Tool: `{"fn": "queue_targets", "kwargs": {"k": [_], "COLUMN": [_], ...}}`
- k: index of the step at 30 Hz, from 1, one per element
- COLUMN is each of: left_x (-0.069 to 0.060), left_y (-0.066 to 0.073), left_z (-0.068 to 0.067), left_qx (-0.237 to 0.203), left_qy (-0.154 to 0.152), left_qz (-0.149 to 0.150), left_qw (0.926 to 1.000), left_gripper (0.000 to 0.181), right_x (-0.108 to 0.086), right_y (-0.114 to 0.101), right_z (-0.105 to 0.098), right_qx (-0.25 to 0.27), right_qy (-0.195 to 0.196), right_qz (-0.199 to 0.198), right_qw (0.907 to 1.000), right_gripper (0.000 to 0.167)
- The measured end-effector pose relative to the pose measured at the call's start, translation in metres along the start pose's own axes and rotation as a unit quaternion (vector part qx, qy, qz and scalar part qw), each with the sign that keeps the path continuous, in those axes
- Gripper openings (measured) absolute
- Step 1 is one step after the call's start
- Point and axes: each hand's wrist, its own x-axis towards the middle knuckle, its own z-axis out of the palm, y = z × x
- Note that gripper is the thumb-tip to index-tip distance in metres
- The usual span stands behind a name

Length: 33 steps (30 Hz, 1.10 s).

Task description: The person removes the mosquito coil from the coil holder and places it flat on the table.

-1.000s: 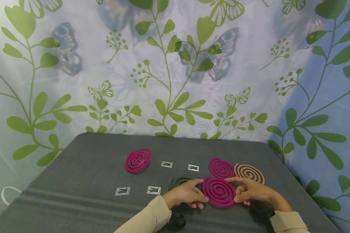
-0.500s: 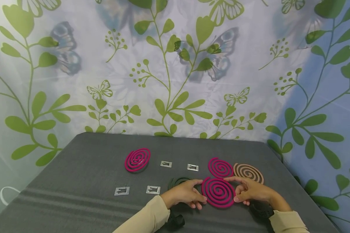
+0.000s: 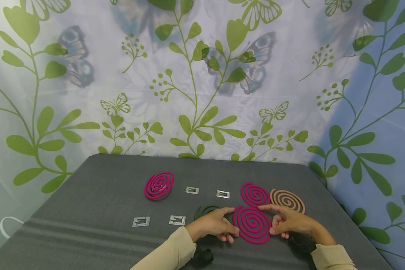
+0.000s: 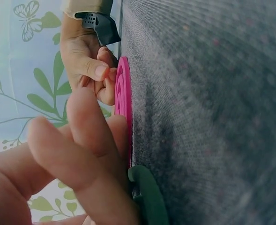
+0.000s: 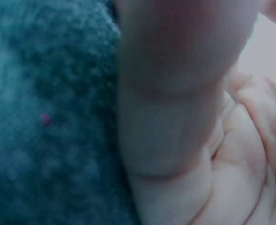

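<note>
A pink mosquito coil (image 3: 253,222) lies low over the grey cloth between both hands. My left hand (image 3: 216,225) holds its left edge with thumb and index finger. Opposite it, my right hand (image 3: 290,220) has the index fingertip at the far edge and the thumb at the right edge. The left wrist view shows the coil (image 4: 123,89) edge-on near the cloth. A dark green coil (image 3: 207,211) is partly hidden behind my left hand. Only blurred fingers (image 5: 170,117) and cloth appear in the right wrist view.
Another pink coil (image 3: 255,194) and a tan coil (image 3: 288,201) lie just beyond the hands. At left, a third pink coil (image 3: 159,185) sits tilted. Several small metal coil stands (image 3: 177,220) are spread over the grey cloth-covered table (image 3: 98,195).
The lower loops of the near pink coil have shifted slightly toward me, widening a gap at its lower right. Both hands stay almost in place.
</note>
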Motion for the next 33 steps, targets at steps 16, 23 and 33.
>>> {"fn": "queue_targets", "kwargs": {"k": [16, 23, 33], "left_x": [-0.010, -0.022, -0.052], "left_y": [0.022, 0.043, 0.071], "left_z": [-0.007, -0.023, -0.058], "left_qx": [0.049, 0.085, 0.158], "left_qy": [-0.068, -0.101, -0.125], "left_qz": [0.057, 0.073, 0.120], "left_qw": [0.9948, 0.9885, 0.9722], "left_gripper": [0.073, 0.067, 0.060], "right_x": [-0.002, -0.001, 0.013], "right_y": [0.000, -0.006, -0.025], "right_z": [-0.004, -0.001, 0.016], "right_qx": [0.043, 0.053, 0.033], "right_qy": [0.000, 0.020, 0.061], "right_qz": [0.004, 0.005, -0.018], "right_qw": [0.9991, 0.9984, 0.9974], "right_gripper": [0.066, 0.054, 0.050]}}
